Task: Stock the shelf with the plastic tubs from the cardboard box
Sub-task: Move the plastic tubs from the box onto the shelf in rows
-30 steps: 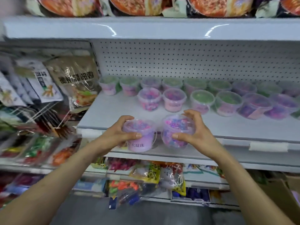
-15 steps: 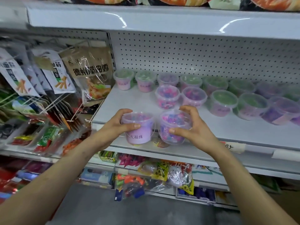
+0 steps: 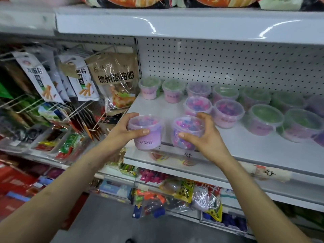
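My left hand (image 3: 122, 132) grips a clear plastic tub with a lilac label (image 3: 146, 133) at the front left corner of the white shelf (image 3: 245, 151). My right hand (image 3: 203, 137) grips a second tub full of pink and blue beads (image 3: 186, 131) just to its right, over the shelf's front edge. Whether either tub rests on the shelf I cannot tell. Several more tubs stand behind in two rows, such as a bead tub (image 3: 198, 105) and a green-topped one (image 3: 265, 120). The cardboard box is out of view.
A pegboard back wall (image 3: 228, 64) closes the shelf, with another shelf (image 3: 175, 23) close overhead. Hanging snack packets (image 3: 115, 83) on wire hooks crowd the left side. Below are shelves of bagged goods (image 3: 184, 193). Bare shelf surface lies in front of the right-hand tubs.
Both hands carried their tubs slightly forward and up toward the shelf's front left corner, and the tubs have moved a little apart. My view has shifted left and closer.
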A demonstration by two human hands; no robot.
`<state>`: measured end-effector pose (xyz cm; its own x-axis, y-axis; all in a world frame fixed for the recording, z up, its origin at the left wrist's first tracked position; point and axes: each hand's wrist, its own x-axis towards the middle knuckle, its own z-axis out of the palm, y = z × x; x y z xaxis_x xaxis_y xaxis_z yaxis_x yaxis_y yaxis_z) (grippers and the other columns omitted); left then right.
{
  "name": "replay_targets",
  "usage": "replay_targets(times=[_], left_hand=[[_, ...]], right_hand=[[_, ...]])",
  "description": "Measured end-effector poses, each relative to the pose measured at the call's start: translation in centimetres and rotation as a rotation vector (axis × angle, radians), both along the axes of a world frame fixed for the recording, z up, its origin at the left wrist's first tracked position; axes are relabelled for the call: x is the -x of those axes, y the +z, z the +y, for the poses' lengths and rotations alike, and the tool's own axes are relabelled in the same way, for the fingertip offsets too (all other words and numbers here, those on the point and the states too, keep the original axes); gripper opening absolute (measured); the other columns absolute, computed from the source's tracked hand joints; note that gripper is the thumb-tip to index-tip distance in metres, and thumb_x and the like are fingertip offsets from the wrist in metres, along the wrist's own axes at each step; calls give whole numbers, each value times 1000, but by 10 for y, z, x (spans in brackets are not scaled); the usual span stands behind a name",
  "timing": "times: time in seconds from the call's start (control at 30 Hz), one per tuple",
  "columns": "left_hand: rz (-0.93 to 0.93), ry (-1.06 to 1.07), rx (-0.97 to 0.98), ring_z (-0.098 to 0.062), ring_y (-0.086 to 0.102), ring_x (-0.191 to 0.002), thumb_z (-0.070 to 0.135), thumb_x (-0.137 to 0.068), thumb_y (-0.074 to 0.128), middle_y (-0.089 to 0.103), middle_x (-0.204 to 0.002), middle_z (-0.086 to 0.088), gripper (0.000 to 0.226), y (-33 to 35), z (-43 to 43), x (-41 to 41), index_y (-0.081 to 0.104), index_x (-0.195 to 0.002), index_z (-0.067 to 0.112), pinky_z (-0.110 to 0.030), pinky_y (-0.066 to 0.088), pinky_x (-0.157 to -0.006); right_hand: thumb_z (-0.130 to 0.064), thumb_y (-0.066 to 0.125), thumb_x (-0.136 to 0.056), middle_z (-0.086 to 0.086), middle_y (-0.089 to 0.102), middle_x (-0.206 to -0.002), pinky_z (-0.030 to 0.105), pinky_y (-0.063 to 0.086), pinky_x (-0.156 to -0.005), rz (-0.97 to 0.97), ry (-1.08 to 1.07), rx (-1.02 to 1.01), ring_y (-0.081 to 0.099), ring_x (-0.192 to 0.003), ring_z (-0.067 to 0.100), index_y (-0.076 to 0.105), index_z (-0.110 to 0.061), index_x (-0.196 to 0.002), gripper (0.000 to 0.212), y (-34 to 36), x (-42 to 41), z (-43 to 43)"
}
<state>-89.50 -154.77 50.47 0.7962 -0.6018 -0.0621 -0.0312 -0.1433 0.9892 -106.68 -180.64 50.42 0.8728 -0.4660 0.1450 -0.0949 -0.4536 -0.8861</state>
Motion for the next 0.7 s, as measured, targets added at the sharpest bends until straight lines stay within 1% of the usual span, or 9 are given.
replay_targets(times=[0.07,0.1,0.27,0.33,0.4,0.5,0.57,0.63,0.7], left_hand=[[-4,-19,3,-14,64,-123,59,-50,97,65,-135,1,109,0,6,-18,51,-143,27,-35,52,-101],[-11,-36,0,-15,64,-123,58,-52,97,65,-135,1,108,1,8,-27,50,-144,26,-34,53,-98],[-20,-85,19,-11,65,-121,46,-62,92,68,-131,5,92,-1,26,-73,53,-142,24,-29,52,-98],[-37,-110,-5,-8,66,-119,44,-66,93,69,-128,8,85,0,36,-93,54,-139,27,-26,51,-98],[-41,-134,-2,-4,67,-114,32,-75,92,69,-125,9,74,-1,43,-111,53,-138,27,-18,52,-91],[-34,-155,36,-7,68,-113,15,-78,85,69,-125,4,69,0,48,-136,53,-140,20,-15,53,-85],[-45,-186,53,-6,68,-113,7,-80,82,69,-126,1,66,1,50,-148,54,-140,15,-15,53,-85],[-42,-214,71,-6,67,-114,7,-80,82,69,-127,0,65,0,51,-158,56,-139,14,-17,54,-89],[-43,-239,62,-6,66,-115,18,-75,86,69,-127,4,68,-2,51,-166,57,-137,19,-20,54,-94]], right_hand=[[-53,90,-73,-13,45,-152,8,38,-98,6,-26,19,47,-131,0,35,-28,-154,101,-3,-11,6],[-54,90,-73,-13,45,-152,8,36,-97,8,-42,30,47,-131,0,35,-29,-154,101,-4,-18,9],[-50,91,-74,-10,46,-148,16,36,-101,10,-123,45,48,-131,5,36,-27,-153,99,-3,-58,37],[-52,92,-73,-7,46,-151,23,38,-108,17,-150,66,46,-135,8,36,-26,-153,101,-6,-78,54],[-54,93,-71,-5,43,-153,27,38,-112,17,-192,88,44,-138,9,36,-26,-154,104,-10,-97,70],[-51,93,-72,-2,40,-153,24,35,-108,2,-274,153,42,-137,11,37,-23,-153,103,-13,-119,89],[-51,92,-72,-1,38,-153,27,37,-106,13,-323,191,43,-136,14,36,-24,-153,102,-16,-127,97],[-53,91,-72,-2,37,-154,30,39,-105,32,-379,208,44,-137,17,34,-26,-153,102,-17,-129,102],[-54,90,-72,-1,38,-155,32,40,-106,53,-422,230,42,-139,18,34,-25,-153,103,-19,-129,103]])
